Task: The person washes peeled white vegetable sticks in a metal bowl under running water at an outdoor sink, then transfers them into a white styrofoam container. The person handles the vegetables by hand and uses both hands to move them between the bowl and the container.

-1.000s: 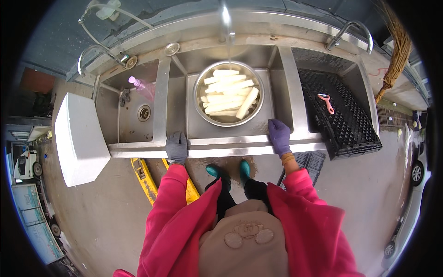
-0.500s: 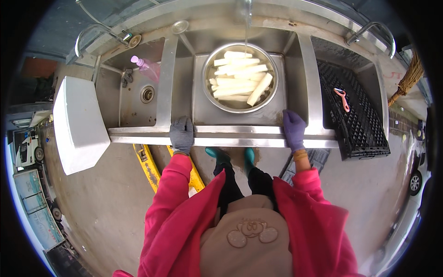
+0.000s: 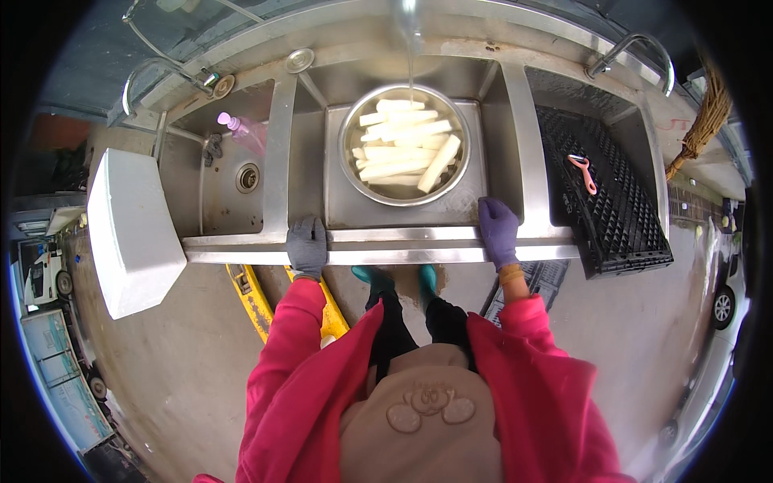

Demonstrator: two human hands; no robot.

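Sink rim [image 3: 403, 235] under both gloved hands, head view. Left hand [image 3: 307, 246] at 7 o'clock of steel bowl [image 3: 352, 117], fingers flat, together on rim. Right hand [image 3: 498, 231] at 4 o'clock, fingers together, pressing rim. Water stream [image 3: 411, 48] falls onto white peeled pieces [image 3: 403, 149].

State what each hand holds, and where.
Neither holds an object: the left hand and right hand both rest on the sink's front rim.

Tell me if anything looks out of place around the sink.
Mostly tidy. One oddity: the black crate sits tilted in the right basin, its near corner overhanging the sink's front rim. A pink peeler lies on it.
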